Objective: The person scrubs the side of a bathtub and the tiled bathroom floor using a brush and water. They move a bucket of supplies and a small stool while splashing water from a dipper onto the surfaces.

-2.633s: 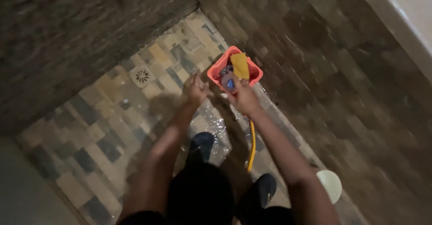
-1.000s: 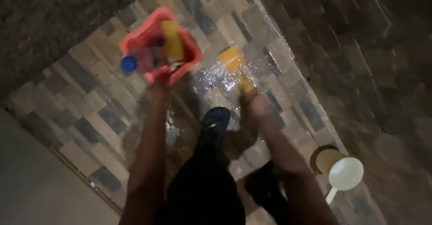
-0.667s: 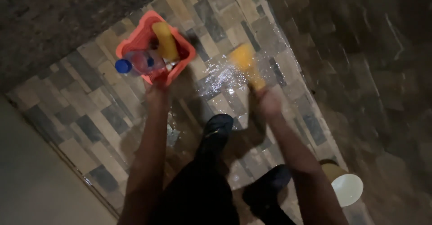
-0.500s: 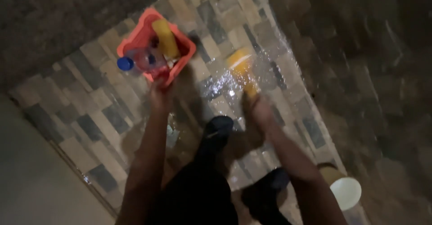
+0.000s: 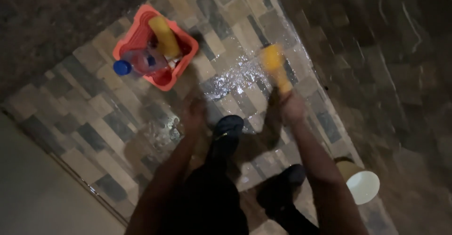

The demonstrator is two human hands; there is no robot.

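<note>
My right hand (image 5: pixel 292 107) grips the handle of a yellow scrub brush (image 5: pixel 275 65), whose head is down on the wet, shiny patch of the tiled floor (image 5: pixel 94 122). My left hand (image 5: pixel 194 112) hangs blurred over the tiles with nothing in it; whether its fingers are apart is unclear. It is a little below and right of an orange-red basket (image 5: pixel 181 72). In the basket lie a clear bottle with a blue cap (image 5: pixel 136 63) and a yellow bottle (image 5: pixel 164 36). My dark shoes (image 5: pixel 227 130) stand between my arms.
A cream-coloured cup-shaped scoop (image 5: pixel 360 184) lies on the floor at the lower right, near the dark stone wall (image 5: pixel 386 51). Another dark stone wall (image 5: pixel 52 14) runs along the upper left. A pale ledge (image 5: pixel 33 197) borders the tiles at the lower left.
My left hand has let go of the basket and drawn back toward me. My right hand has pushed the yellow brush across the wet tiles. The view has shifted slightly.
</note>
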